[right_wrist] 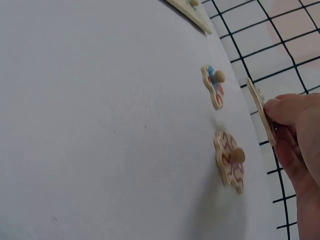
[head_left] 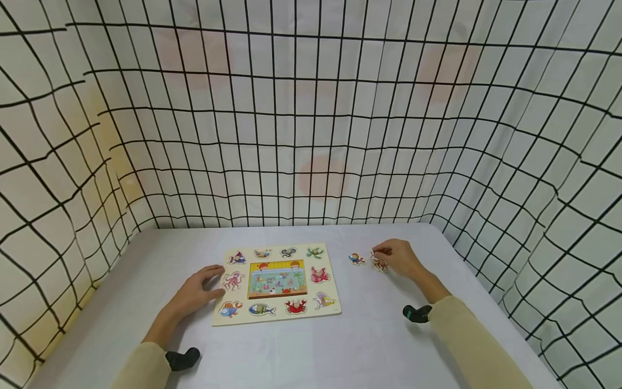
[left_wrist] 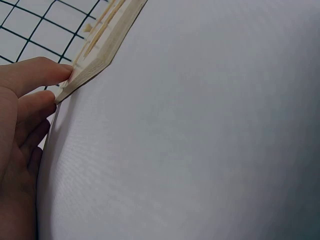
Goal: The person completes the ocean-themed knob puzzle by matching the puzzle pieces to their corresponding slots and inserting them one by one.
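A wooden peg puzzle board (head_left: 277,324) with sea creatures round a central aquarium picture lies left of the middle of the table. My left hand (head_left: 191,294) touches its left edge with spread thumb and fingers; in the left wrist view the fingertips rest at the board's corner (left_wrist: 95,67). My right hand (head_left: 399,258) pinches a thin wooden puzzle piece (right_wrist: 261,111), raised above the table and seen edge-on, its picture mostly hidden. Below it lies a brown-patterned knobbed piece (right_wrist: 227,162). Beside that is a blue and red knobbed piece (right_wrist: 211,82).
The white table (head_left: 291,356) is bounded at the back and sides by a black grid net (head_left: 316,146) over white cloth. Dark straps with a protruding end are on both wrists, one near the left sleeve (head_left: 143,367), one near the right sleeve (head_left: 471,340).
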`<state>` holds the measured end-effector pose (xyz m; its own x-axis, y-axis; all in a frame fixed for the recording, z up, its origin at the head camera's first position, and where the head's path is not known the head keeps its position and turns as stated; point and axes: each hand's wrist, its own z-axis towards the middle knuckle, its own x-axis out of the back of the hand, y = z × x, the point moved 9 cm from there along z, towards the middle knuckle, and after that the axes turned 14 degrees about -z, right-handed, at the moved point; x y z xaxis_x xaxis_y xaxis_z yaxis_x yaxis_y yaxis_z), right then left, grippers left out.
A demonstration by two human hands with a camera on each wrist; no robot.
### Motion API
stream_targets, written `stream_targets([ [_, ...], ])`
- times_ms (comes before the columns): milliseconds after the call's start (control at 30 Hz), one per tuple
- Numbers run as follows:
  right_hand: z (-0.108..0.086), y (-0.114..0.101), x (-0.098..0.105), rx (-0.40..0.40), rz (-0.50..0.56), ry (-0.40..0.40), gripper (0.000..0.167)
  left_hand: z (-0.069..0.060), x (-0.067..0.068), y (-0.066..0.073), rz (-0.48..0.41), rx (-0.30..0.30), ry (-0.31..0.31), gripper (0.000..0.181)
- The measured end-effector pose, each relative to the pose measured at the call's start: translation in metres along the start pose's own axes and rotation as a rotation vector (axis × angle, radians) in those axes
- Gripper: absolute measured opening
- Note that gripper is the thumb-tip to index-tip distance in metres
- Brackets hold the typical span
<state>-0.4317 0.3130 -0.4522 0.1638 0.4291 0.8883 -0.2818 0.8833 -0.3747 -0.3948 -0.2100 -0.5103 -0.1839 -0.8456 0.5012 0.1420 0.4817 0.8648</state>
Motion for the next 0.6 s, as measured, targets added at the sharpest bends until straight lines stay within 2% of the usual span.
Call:
stream_targets([
  [267,-0.001,-0.023,-0.006,0.042,0.005,-0.050,0.016,0.000,0.001,0.001,0.003,-0.012,0.000,0.068],
  [600,-0.005,-0.047,-0.009,0.088,0.038,-0.067,0.013,0.001,0.001,0.000,0.011,-0.017,0.004,0.068],
])
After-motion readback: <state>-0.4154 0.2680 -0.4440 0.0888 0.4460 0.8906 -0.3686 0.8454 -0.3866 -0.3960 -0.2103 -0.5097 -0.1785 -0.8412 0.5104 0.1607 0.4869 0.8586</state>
